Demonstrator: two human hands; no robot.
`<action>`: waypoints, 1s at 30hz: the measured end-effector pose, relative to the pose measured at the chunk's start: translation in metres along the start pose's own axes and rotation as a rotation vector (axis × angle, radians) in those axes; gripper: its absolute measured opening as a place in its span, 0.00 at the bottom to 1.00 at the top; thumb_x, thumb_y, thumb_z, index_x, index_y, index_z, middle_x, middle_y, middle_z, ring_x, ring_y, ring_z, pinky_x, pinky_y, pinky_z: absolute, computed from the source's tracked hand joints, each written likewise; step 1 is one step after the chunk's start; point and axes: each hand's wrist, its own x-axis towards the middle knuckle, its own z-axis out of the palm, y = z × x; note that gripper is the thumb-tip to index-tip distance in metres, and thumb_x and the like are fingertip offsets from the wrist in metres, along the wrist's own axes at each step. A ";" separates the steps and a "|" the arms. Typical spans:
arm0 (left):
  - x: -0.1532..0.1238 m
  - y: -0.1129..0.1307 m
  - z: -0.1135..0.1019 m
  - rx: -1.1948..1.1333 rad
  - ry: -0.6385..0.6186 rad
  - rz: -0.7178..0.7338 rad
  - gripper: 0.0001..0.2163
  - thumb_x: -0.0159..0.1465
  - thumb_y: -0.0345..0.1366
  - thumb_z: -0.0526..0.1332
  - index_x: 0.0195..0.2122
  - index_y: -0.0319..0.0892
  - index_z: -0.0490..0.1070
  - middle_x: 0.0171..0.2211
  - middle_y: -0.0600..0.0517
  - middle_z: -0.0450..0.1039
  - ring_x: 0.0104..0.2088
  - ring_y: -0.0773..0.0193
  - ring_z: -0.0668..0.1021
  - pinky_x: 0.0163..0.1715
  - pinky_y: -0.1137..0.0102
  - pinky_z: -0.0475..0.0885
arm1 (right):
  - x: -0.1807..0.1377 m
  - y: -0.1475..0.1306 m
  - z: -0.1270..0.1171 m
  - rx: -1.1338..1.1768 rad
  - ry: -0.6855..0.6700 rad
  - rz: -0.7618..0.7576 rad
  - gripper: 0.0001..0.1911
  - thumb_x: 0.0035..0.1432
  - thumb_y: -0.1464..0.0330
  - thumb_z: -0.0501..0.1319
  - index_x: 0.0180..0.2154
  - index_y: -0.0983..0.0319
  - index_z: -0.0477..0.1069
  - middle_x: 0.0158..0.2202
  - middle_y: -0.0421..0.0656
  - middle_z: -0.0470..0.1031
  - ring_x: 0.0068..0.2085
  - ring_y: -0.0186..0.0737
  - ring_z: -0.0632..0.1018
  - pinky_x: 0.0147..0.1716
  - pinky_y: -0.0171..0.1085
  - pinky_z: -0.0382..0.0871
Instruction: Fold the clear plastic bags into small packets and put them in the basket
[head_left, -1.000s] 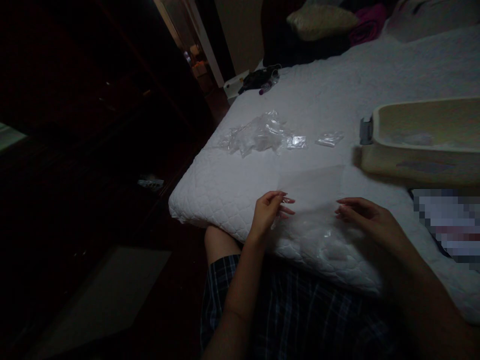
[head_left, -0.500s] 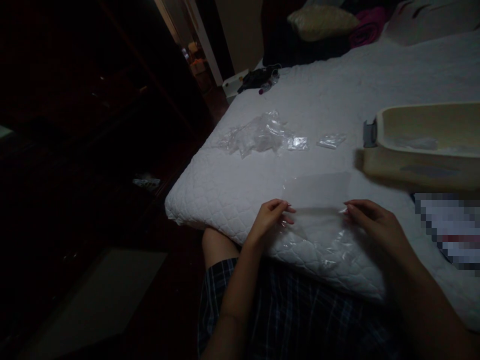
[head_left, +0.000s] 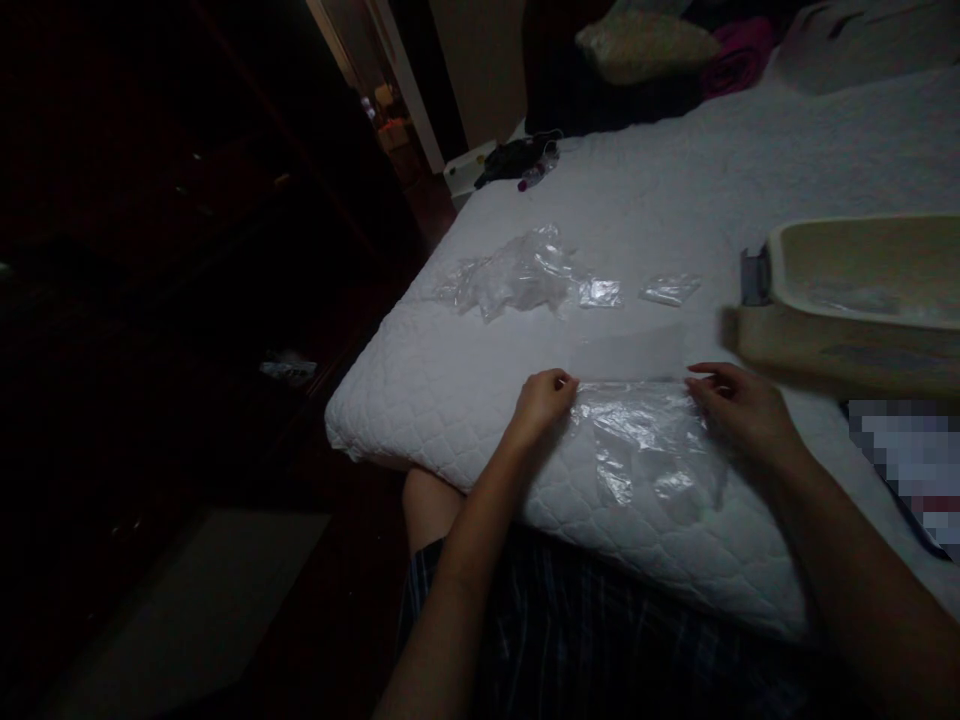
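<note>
A clear plastic bag (head_left: 649, 440) lies flat on the white quilted bed (head_left: 465, 390) near its front corner. My left hand (head_left: 546, 400) pinches the bag's upper left corner, fingers closed. My right hand (head_left: 739, 410) pinches the upper right corner. A white flap or paper strip (head_left: 630, 352) sticks out above the bag's top edge between the two hands.
A heap of crumpled clear bags (head_left: 517, 278) and a small separate one (head_left: 670, 289) lie further back on the bed. A beige plastic basin (head_left: 862, 300) stands at the right. Dark items (head_left: 517, 160) sit at the far bed edge. The floor to the left is dark.
Both hands moved further onto the bed with the bag, which now lies stretched flat on the quilt. The camera shifted slightly.
</note>
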 end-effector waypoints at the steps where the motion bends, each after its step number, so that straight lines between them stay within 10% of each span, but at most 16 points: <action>1: 0.002 -0.001 0.002 0.103 0.038 0.028 0.08 0.63 0.38 0.60 0.31 0.40 0.75 0.29 0.49 0.77 0.29 0.65 0.77 0.32 0.72 0.69 | 0.003 0.005 0.003 -0.069 0.019 -0.045 0.19 0.53 0.58 0.61 0.43 0.62 0.75 0.29 0.43 0.74 0.28 0.39 0.74 0.29 0.37 0.66; 9: -0.003 -0.019 0.015 0.298 0.206 0.074 0.14 0.63 0.39 0.61 0.49 0.44 0.73 0.29 0.53 0.76 0.31 0.65 0.76 0.35 0.72 0.69 | 0.007 0.031 0.016 -0.477 0.226 -0.406 0.22 0.61 0.55 0.54 0.45 0.64 0.75 0.38 0.48 0.78 0.36 0.44 0.78 0.32 0.39 0.68; 17: -0.007 -0.035 0.022 0.307 0.478 0.384 0.11 0.66 0.38 0.56 0.45 0.38 0.72 0.40 0.46 0.76 0.39 0.63 0.78 0.43 0.67 0.73 | 0.010 0.043 0.007 -0.328 0.424 -0.348 0.17 0.58 0.58 0.60 0.39 0.63 0.77 0.33 0.46 0.78 0.29 0.40 0.76 0.34 0.39 0.70; 21: -0.011 -0.039 0.021 0.479 0.309 0.692 0.16 0.67 0.37 0.53 0.53 0.39 0.66 0.57 0.40 0.68 0.60 0.57 0.69 0.58 0.59 0.67 | 0.011 0.048 -0.003 -0.370 0.526 -0.337 0.17 0.61 0.59 0.56 0.38 0.65 0.77 0.33 0.48 0.78 0.28 0.41 0.76 0.33 0.40 0.71; 25: -0.012 -0.044 0.024 0.666 0.135 0.690 0.20 0.69 0.40 0.51 0.59 0.38 0.60 0.64 0.40 0.59 0.66 0.55 0.60 0.63 0.56 0.60 | -0.004 0.033 -0.012 -0.514 0.521 -0.424 0.18 0.63 0.62 0.52 0.42 0.66 0.75 0.38 0.52 0.78 0.38 0.48 0.79 0.39 0.43 0.73; 30: -0.011 -0.045 0.026 0.755 0.085 0.630 0.21 0.69 0.43 0.50 0.61 0.41 0.59 0.66 0.43 0.55 0.68 0.56 0.56 0.64 0.55 0.57 | -0.041 0.017 -0.007 -0.588 0.166 -0.691 0.20 0.64 0.62 0.52 0.54 0.64 0.68 0.54 0.54 0.73 0.52 0.50 0.75 0.51 0.47 0.71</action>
